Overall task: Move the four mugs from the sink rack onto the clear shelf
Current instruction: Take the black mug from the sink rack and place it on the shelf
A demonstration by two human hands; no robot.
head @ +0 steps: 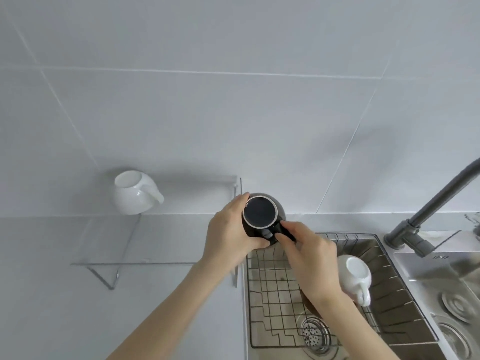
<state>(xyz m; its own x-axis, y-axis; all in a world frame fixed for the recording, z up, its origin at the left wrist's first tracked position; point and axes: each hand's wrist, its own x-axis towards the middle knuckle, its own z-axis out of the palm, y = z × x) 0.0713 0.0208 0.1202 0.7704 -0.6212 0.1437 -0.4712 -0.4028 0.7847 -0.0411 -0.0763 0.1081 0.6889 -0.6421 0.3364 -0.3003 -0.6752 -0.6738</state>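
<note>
A black mug [259,213] hangs upside down in the air between the clear shelf [135,259] and the wire sink rack [270,276]. My left hand [228,235] wraps its body from the left. My right hand [306,253] pinches its handle from the right. One white mug [135,193] stands upside down on the shelf at the back left. Another white mug [354,275] sits upside down in the rack, handle toward me. A brown object [309,304], partly hidden under my right wrist, lies in the rack.
A grey faucet [426,211] rises at the right over a second steel basin [446,294]. The rack sits over a sink with a drain strainer [315,333]. A white tiled wall [233,100] stands behind. A white countertop [52,307] lies under the shelf.
</note>
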